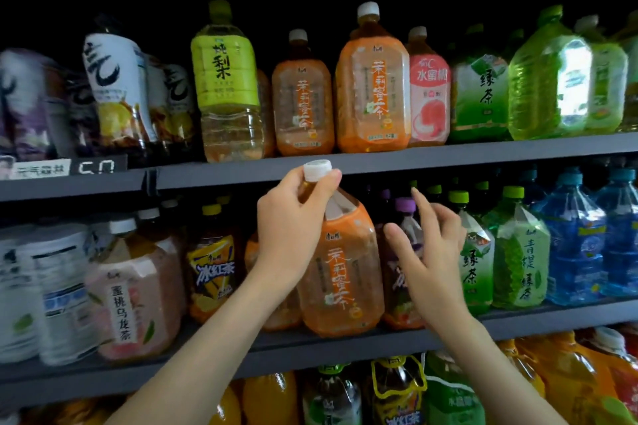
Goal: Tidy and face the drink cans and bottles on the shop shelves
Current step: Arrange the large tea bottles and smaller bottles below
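Orange and clear plastic make up the tea bottle [340,269] that everything else sits around: it stands at the front edge of the middle shelf [345,345], tipped a little to the left, with its label facing out. Nearest it, the left hand [293,217] comes up from below with its fingers [329,183] closed round the neck just under the white cap [317,170]. Just right of the bottle, the right hand [426,252] hovers with fingers spread and gripping nothing, in front of a purple-capped bottle [405,214] that stands just beside the orange one. Further right of it are green tea bottles [518,252]; to its left, a yellow-labelled iced tea bottle [212,269]. Above it, on the upper shelf [345,166], two matching orange bottles [373,86] already face forward. The step in hand looks like seating and squaring this bottle in its row. Next, it likely needs standing upright, with the free hand steadying its side so the neighbours are not knocked.
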`<state>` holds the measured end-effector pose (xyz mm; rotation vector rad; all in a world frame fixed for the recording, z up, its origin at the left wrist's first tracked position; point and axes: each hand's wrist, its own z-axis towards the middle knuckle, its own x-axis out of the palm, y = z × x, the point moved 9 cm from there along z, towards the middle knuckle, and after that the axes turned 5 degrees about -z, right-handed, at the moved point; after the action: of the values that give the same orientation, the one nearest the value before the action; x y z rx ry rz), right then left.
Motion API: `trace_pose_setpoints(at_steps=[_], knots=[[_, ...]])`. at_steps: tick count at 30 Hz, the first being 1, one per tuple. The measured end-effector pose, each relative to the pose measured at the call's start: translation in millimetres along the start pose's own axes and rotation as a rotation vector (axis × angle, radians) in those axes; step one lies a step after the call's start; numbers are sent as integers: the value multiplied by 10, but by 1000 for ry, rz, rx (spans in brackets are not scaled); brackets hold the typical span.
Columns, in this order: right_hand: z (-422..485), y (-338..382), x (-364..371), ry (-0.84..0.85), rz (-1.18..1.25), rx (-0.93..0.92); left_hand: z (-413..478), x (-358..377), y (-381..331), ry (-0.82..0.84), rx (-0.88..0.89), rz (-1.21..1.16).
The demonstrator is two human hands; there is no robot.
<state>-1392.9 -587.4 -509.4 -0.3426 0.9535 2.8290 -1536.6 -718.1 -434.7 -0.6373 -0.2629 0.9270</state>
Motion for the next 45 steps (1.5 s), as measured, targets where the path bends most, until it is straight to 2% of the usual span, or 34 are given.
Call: trace_pose_setpoints(at_steps=[1, 3, 5, 9, 12, 16, 20, 25, 27, 29, 32, 34, 36, 38, 40, 41, 42, 45], knots=[[18, 279, -28, 62, 92, -79, 19, -32, -70, -2, 19, -1], [-5, 773, 92, 295, 121, -221, 69, -108, -258, -10, 82, -1], [-1, 1042, 179, 371, 132, -298, 119, -191, -495, -24, 167, 1], [256, 1450, -9, 138, 235, -467, 257, -403, -1091, -102, 444, 70], [593, 1716, -96, 11, 284, -535, 533, -488, -1393, -146, 553, 77], [1056, 1834, -15, -67, 250, -541, 1064, -382, -1348, -115, 490, 53], [1389, 1749, 197, -30, 202, -442, 1524, -247, -1055, -100, 365, 46], [1546, 1690, 410, 34, 107, -402, 1810, -116, -782, -40, 267, 252], [1548, 1697, 493, 67, 33, -405, 1800, -70, -672, 39, 291, 232], [1549, 1662, 607, 61, -161, -428, 1735, -2, -533, 144, 343, 262], [1473, 1642, 756, -27, -598, -549, 1618, 83, -292, 295, 374, 446], [1446, 1623, 770, -102, -672, -601, 1574, 56, -262, 335, 415, 454], [1441, 1653, 775, -145, -764, -649, 1523, -57, -285, 277, 485, 505], [1433, 1684, 771, -179, -837, -700, 1482, -293, -278, 54, 536, 613], [1456, 1645, 790, -164, -867, -690, 1441, -530, -172, -165, 461, 748], [1465, 1612, 796, -155, -875, -673, 1439, -612, -75, -207, 362, 785], [1467, 1590, 785, -160, -882, -657, 1457, -679, 49, -204, 237, 757], [1452, 1585, 775, -144, -858, -635, 1532, -813, 325, -170, -86, 464]])
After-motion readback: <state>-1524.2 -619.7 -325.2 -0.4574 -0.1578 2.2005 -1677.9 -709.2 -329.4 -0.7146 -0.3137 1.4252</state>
